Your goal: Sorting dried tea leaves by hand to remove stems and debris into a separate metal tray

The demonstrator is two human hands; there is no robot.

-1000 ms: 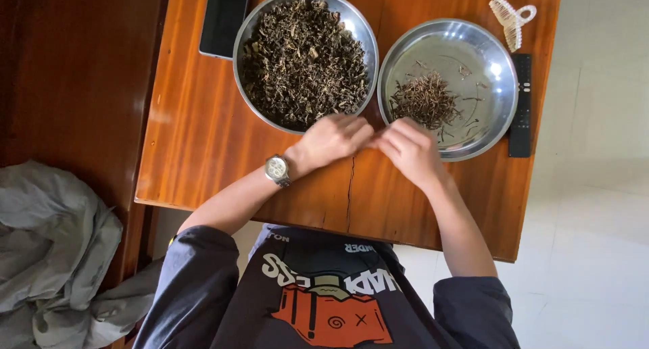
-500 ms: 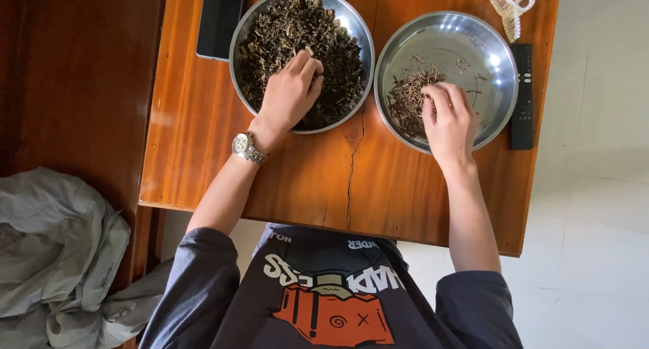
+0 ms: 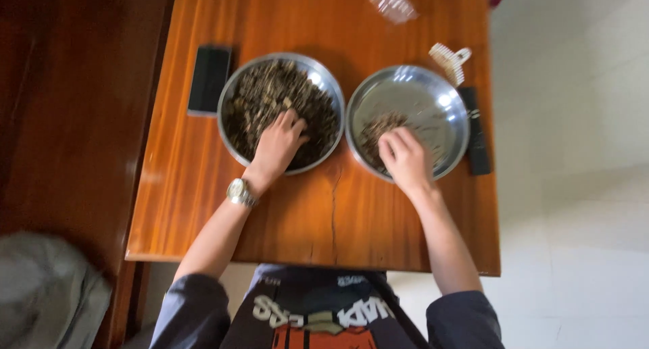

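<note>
We see the full bowl [image 3: 282,112], a round steel one heaped with dark, dry, twiggy plant matter, on the desk [image 3: 203,207] left of its middle. Our left hand [image 3: 278,145], which a second ago met the other at the near edge, now lies in the heap, fingers curled into the bits; whether it grips any we cannot tell. Our right hand [image 3: 404,160] has gone into the second bowl [image 3: 433,106], just beside the first, where only a small brown pile [image 3: 377,129] lies; fingers loosely bent over it, hold unclear. The sorting looks mostly undone. A dark phone [image 3: 208,80] lies left, a cream hair clip [image 3: 449,60] and black remote [image 3: 474,138] toward the right edge.
</note>
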